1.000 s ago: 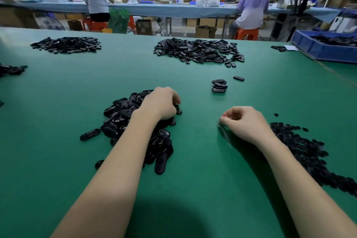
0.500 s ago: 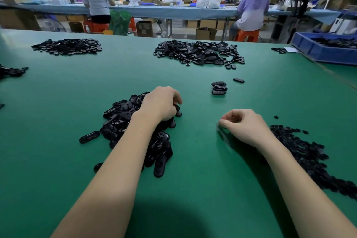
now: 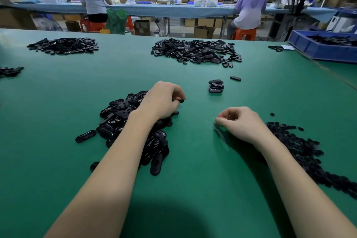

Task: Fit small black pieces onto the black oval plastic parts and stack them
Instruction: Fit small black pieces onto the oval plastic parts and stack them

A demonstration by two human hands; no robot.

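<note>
The green table (image 3: 58, 114) keeps each supply beside the hand that needs it — oval parts (image 3: 123, 120) under my left hand (image 3: 161, 100), whose fingers curl round one oval; small pieces (image 3: 301, 150) by my right hand (image 3: 239, 123), fingers pinched narrow — on what, I cannot tell. The finished stack (image 3: 216, 86) waits ahead.

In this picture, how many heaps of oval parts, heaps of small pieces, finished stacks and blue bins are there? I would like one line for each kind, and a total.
Heaps of oval parts: 4
Heap of small pieces: 1
Finished stack: 1
Blue bin: 1
Total: 7
The few loose parts beside the bin are not counted as a heap.
</note>
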